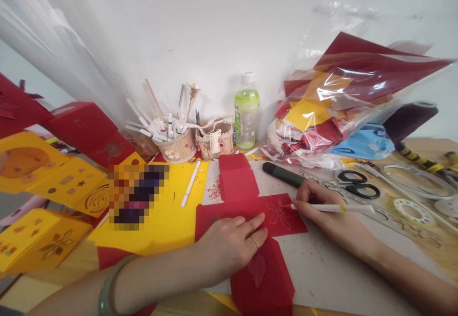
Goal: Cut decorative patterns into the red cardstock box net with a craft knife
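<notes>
Cross-shaped red paper (229,211) lies on a pale work sheet, with a flower outline drawn on its right arm and a heart on its lower flap. My left hand (231,242), with a ring on one finger, lies across the middle of the paper. Its fingers are stretched toward the flower, and the palm side is hidden. At the right edge of the paper, my right hand (317,206) pinches a white felt-tip pen (343,208). The pen's orange tip touches or nearly touches the flower outline.
Yellow sheets (171,225) and a loose white pen (191,184) lie left. Behind stand a pen basket (175,146), a second basket (216,142) and a bottle (246,110). Rightward are a dark cutter (282,175), scissors (358,183) and a plastic bag of paper (318,115).
</notes>
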